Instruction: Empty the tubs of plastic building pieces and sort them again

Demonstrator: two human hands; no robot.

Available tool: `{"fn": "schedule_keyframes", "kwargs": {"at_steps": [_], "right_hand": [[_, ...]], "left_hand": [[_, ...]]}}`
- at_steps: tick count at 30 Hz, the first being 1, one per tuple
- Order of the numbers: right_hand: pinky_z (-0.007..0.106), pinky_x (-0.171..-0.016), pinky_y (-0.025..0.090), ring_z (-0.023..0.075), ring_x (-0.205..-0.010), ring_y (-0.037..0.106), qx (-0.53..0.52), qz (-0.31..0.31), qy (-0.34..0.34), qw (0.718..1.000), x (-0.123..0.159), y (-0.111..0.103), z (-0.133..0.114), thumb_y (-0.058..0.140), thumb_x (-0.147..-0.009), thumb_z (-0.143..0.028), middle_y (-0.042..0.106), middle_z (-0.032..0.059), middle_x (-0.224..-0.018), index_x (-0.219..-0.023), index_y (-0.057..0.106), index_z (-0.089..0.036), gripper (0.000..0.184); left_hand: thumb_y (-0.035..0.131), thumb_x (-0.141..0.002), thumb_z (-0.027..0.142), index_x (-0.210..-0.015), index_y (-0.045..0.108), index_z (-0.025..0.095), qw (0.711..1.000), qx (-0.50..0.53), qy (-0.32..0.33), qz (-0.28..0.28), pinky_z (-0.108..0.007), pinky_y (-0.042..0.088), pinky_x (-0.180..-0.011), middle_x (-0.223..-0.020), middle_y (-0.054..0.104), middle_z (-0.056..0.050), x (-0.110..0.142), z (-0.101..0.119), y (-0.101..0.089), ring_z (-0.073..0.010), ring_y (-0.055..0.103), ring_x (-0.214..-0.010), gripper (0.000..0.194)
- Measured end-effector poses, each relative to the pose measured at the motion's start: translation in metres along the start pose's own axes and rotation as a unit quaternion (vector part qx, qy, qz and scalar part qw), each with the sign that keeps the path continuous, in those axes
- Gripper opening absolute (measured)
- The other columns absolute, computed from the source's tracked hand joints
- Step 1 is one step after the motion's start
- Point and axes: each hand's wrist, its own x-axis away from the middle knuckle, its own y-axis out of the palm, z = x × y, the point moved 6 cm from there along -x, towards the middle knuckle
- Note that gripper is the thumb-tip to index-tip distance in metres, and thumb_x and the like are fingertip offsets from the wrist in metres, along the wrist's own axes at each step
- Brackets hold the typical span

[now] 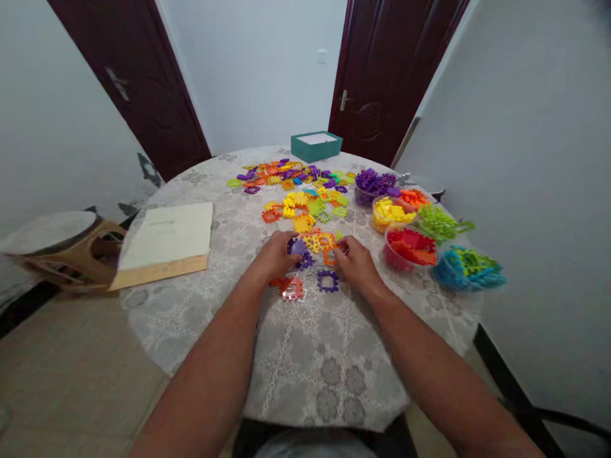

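My left hand is closed on a purple plastic building piece, with thumb and fingers at its left side. Opposite it, my right hand pinches the edge of an orange building piece. Yellow-orange pieces lie between the two hands, close to both held pieces. Nearer to me, a dark purple square frame piece rests flat on the tablecloth. Left of that frame lie red-orange pieces, partly under my left wrist. My fingers hide parts of both held pieces.
Loose yellow and green pieces spread beyond my hands, with a mixed pile behind them. Clear tubs of sorted pieces stand at right, including a red one and a blue one. A teal box and a paper pad also lie there.
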Motion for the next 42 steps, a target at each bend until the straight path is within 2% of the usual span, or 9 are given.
{"fn": "schedule_keyframes", "kwargs": {"at_steps": [7,12,17,21,25,28,30,35,42], "right_hand": [[0.031,-0.077,0.044,0.0186,-0.081,0.061,-0.003,0.015,0.021,1.000,-0.002,-0.003,0.005,0.055,-0.087,-0.029,0.067,0.0014,-0.088,-0.099,0.062,-0.022,0.016],[0.030,-0.075,0.043,0.0191,-0.081,0.061,-0.003,0.007,0.026,1.000,-0.002,0.000,0.006,0.055,-0.087,-0.028,0.066,0.0012,-0.086,-0.097,0.062,-0.022,0.014],[0.030,-0.075,0.043,0.0193,-0.082,0.061,0.005,0.004,0.024,1.000,-0.003,0.002,0.008,0.054,-0.087,-0.028,0.066,0.0016,-0.087,-0.098,0.062,-0.022,0.015],[0.031,-0.075,0.042,0.0200,-0.082,0.063,0.025,0.000,0.031,0.999,-0.003,0.002,0.011,0.054,-0.087,-0.028,0.067,0.0021,-0.086,-0.098,0.063,-0.022,0.016],[0.032,-0.076,0.044,0.0208,-0.082,0.064,0.006,0.011,0.048,0.999,-0.004,0.001,0.011,0.053,-0.088,-0.030,0.069,0.0033,-0.089,-0.104,0.066,-0.020,0.023],[0.033,-0.077,0.047,0.0215,-0.082,0.065,-0.031,0.015,0.055,0.998,-0.005,0.001,0.011,0.053,-0.090,-0.034,0.070,0.0035,-0.089,-0.121,0.067,-0.018,0.037],[0.033,-0.079,0.048,0.0220,-0.085,0.066,-0.047,0.002,0.042,0.998,-0.005,0.005,0.009,0.054,-0.090,-0.036,0.072,0.0046,-0.092,-0.123,0.069,-0.018,0.040],[0.034,-0.083,0.049,0.0214,-0.088,0.066,-0.058,-0.017,0.000,0.998,-0.001,0.010,-0.002,0.055,-0.091,-0.035,0.074,0.0053,-0.098,-0.110,0.074,-0.020,0.030],[0.031,-0.078,0.049,0.0202,-0.083,0.066,-0.073,-0.031,-0.009,0.997,0.003,0.009,-0.009,0.054,-0.095,-0.033,0.075,0.0031,-0.093,-0.114,0.073,-0.021,0.029]], "left_hand": [[0.082,-0.080,0.032,-0.146,0.059,0.020,0.995,-0.069,0.055,-0.044,-0.041,0.048,-0.105,-0.133,0.066,-0.016,0.008,0.013,0.014,-0.0320,0.064,-0.121,0.070],[0.080,-0.081,0.030,-0.146,0.059,0.021,0.993,-0.088,0.066,-0.047,-0.040,0.046,-0.105,-0.132,0.068,-0.016,0.010,0.016,0.014,-0.0325,0.064,-0.122,0.070],[0.076,-0.081,0.027,-0.141,0.061,0.019,0.992,-0.103,0.049,-0.058,-0.039,0.048,-0.098,-0.124,0.070,-0.017,0.013,0.019,0.011,-0.0318,0.067,-0.114,0.062],[0.074,-0.081,0.027,-0.148,0.053,0.016,0.994,-0.086,0.036,-0.053,-0.039,0.049,-0.097,-0.124,0.069,-0.018,0.015,0.018,0.009,-0.0323,0.066,-0.115,0.071],[0.073,-0.082,0.027,-0.155,0.046,0.016,0.999,-0.026,0.020,-0.003,-0.039,0.048,-0.103,-0.130,0.064,-0.017,0.011,0.012,-0.001,-0.0300,0.064,-0.118,0.078],[0.075,-0.080,0.025,-0.149,0.054,0.017,0.998,0.036,-0.003,0.058,-0.039,0.049,-0.102,-0.132,0.062,-0.016,0.006,0.004,-0.012,-0.0282,0.065,-0.115,0.073],[0.076,-0.077,0.023,-0.143,0.059,0.019,0.992,0.096,-0.029,0.080,-0.037,0.052,-0.094,-0.126,0.066,-0.014,0.003,-0.002,-0.017,-0.0257,0.068,-0.104,0.067],[0.075,-0.077,0.023,-0.143,0.058,0.022,0.957,0.275,-0.072,0.062,-0.029,0.051,-0.065,-0.097,0.070,-0.003,0.001,-0.008,-0.016,-0.0160,0.063,-0.066,0.068],[0.078,-0.076,0.025,-0.144,0.057,0.020,0.914,0.390,-0.080,0.074,-0.025,0.048,-0.061,-0.103,0.070,-0.004,0.007,0.008,-0.019,-0.0126,0.060,-0.070,0.071]]}}
